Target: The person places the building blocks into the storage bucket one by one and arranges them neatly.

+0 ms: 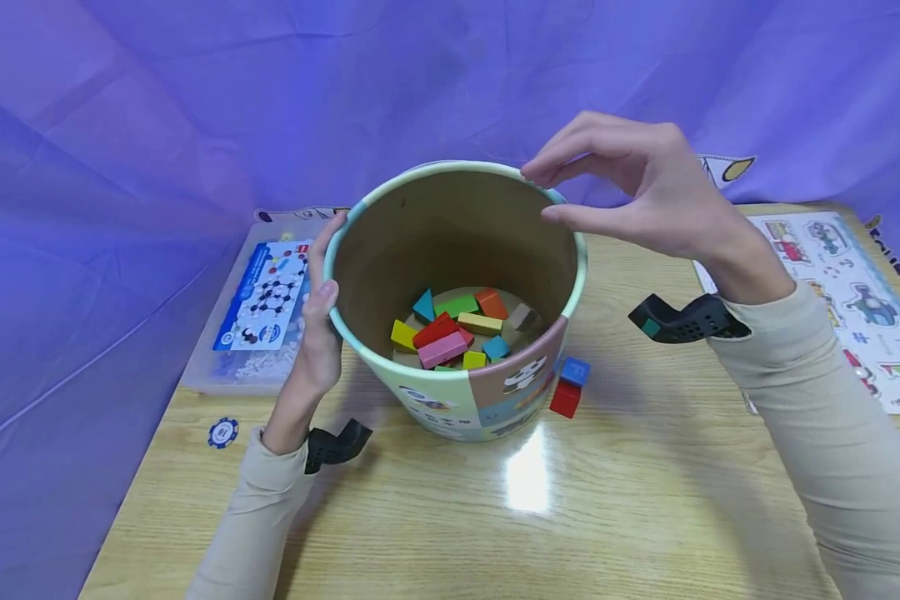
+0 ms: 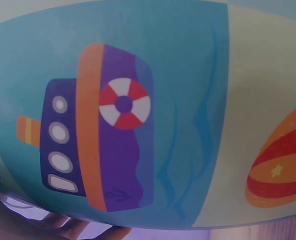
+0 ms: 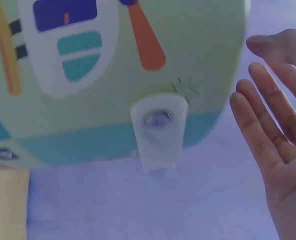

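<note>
A large round bucket (image 1: 442, 379) with printed pictures stands on the wooden table, its mouth facing me. Inside lie several coloured toy blocks (image 1: 440, 350), in red, pink, yellow, green, blue and orange. My left hand (image 1: 318, 325) holds the bucket's left side, thumb near the rim and fingers reaching round the outer wall. In the left wrist view the bucket's wall (image 2: 187, 60) with a ship picture hides most of that hand. Over the far right rim is my right hand (image 1: 645, 183), empty, with thumb and fingers apart. The right wrist view shows its fingers (image 3: 267, 90) beside the bucket.
A blue block (image 1: 575, 372) and a red block (image 1: 566, 399) sit against the bucket's right base. Left are a clear plastic box (image 1: 232, 379) with a molecule-model label and a poker chip (image 1: 223, 432). A picture board (image 1: 855, 283) lies right. Purple cloth (image 1: 420, 75) hangs behind.
</note>
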Motion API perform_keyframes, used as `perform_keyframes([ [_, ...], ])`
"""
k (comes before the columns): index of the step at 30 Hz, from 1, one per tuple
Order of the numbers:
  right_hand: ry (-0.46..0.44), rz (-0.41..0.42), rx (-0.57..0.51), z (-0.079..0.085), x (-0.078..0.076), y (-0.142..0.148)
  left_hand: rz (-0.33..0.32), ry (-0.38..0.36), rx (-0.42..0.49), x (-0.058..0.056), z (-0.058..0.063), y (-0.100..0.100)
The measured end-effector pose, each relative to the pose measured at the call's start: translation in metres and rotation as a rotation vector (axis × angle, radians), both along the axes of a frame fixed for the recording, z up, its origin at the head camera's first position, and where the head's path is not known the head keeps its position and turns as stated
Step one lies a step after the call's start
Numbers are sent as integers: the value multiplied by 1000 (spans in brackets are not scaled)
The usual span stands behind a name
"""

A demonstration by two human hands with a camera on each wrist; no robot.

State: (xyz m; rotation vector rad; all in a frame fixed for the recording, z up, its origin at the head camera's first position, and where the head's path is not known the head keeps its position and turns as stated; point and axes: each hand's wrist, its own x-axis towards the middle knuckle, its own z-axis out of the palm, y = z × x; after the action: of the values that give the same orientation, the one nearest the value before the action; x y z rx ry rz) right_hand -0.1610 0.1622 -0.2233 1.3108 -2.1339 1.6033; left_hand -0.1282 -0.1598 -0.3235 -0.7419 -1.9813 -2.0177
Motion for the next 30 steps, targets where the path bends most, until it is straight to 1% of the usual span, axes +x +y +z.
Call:
perform_keyframes([
  [4,-37,-44,-24,0,8,13,6,-2,1,0,-1,0],
  [6,-66,-67,-60,-4,12,22,10,-4,-1,-1,-1,0],
  [8,-96,-84,-105,-13,14,33,13,-6,-4,-1,-1,0],
  [11,-127,-116,-145,-33,17,52,14,-5,-3,-2,-1,0],
  [12,-124,-142,-121,-41,18,58,13,-3,-1,-3,0,0],
  [14,-111,-224,4,-58,21,68,15,-3,1,-3,0,0],
  [16,-79,-287,189,-78,25,74,19,-2,1,-3,1,-1],
  [17,-56,-303,289,-88,26,76,23,-3,0,-2,1,-1],
  [19,-12,-299,452,-109,30,77,28,-9,-3,-2,0,-2],
  [21,16,-250,518,-129,32,75,27,-13,-4,-2,-1,-3],
  [24,-4,-183,554,-152,36,68,23,-18,-3,-2,-2,-3],
  [27,-62,-134,583,-165,36,60,19,-14,-5,-3,-2,-3],
  [30,-127,-111,605,-172,36,55,13,-10,-5,-3,-2,-2],
])
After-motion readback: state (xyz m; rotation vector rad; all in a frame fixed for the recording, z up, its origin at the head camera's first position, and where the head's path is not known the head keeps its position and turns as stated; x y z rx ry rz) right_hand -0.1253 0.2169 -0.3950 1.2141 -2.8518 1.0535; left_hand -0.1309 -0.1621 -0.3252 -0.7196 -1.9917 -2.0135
